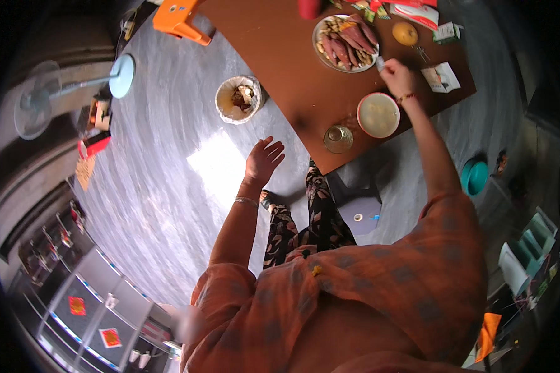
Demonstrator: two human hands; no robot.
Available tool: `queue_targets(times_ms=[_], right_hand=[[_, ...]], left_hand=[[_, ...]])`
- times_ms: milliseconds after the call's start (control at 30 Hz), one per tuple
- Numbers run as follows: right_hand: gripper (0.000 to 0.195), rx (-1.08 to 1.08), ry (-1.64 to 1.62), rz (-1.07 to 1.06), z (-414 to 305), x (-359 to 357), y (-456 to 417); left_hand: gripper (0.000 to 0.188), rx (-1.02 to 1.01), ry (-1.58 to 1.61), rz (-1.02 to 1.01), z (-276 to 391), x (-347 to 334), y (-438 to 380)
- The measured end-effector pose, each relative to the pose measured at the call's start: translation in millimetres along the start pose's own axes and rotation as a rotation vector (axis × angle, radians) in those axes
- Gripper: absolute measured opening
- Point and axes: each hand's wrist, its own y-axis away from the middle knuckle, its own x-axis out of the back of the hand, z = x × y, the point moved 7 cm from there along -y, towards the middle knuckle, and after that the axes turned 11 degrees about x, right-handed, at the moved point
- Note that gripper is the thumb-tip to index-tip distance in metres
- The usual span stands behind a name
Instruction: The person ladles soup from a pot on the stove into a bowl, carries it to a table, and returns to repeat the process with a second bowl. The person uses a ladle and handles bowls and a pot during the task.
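My right hand [398, 78] is over the brown table [280, 56], its fingers pinched at a small pale thing [380, 64] too blurred to name. Just beyond the fingertips is a round plate [318, 55] heaped with purple-skinned sweet potatoes [353, 37] and what look like peanuts [326, 33]. Nearer me, below the right wrist, stands a red-rimmed bowl [378, 115] of cloudy liquid with pale round lumps. A clear drinking glass [338, 139] is left of the bowl, by the table edge. Off the table, my left hand [264, 161] hangs with fingers spread, holding nothing.
A bag-lined waste bin [221, 103] stands on the floor beside the table. An orange stool [179, 21], a dark stool [357, 212] and a pedestal fan [81, 85] are around it. A yellow round fruit [405, 33], a small box [447, 32] and wrapped snacks [368, 14] lie farther back.
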Motion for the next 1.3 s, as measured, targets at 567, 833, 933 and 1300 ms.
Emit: queue_targets(times_ms=[567,833,933,1300], right_hand=[[0.031,-0.291,-0.205,-0.707,-244,-366,33],[0.026,-0.351,-0.654,-0.600,-359,-321,129],[0.025,-0.299,-0.628,-0.533,-403,-326,153],[0.025,-0.152,-0.514,-0.756,-542,-469,187]], left_hand=[[0.042,-0.384,0.636,0.004,-58,192,214],[0.045,-0.587,0.727,-0.102,-95,330,314],[0.044,-0.689,0.849,-0.059,-117,390,378],[0.046,-0.957,1.281,-0.004,-187,498,458]])
